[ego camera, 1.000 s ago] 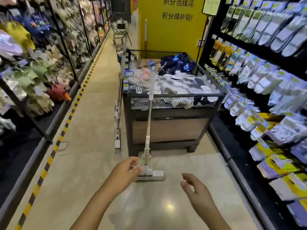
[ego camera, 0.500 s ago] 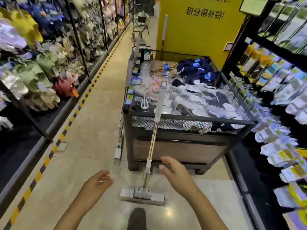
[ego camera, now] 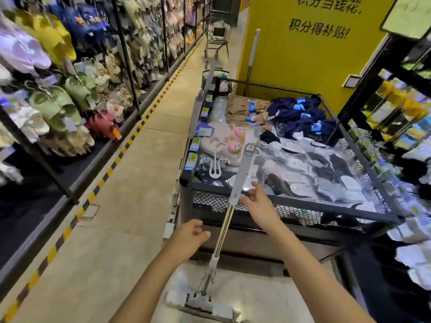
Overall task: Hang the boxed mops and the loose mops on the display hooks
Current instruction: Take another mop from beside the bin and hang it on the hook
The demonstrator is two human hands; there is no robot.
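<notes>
One loose mop leans on the bin, lower centre, head on floor. Right hand open at its grey handle, left hand loosely curled, empty. Fumbled grasp could topple it.

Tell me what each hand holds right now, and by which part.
The right hand reaches the loose mop at its grey upper grip; a closed grasp cannot be told. The left hand holds nothing.

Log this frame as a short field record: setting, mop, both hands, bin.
setting: shop aisle, beige floor
mop: grey-handled sponge mop, head on floor, handle leaning on bin rim
right hand: open, at grey handle grip, grasp not closed
left hand: loosely curled, empty, left of shaft
bin: black wire-mesh bin holding socks, slippers
</notes>
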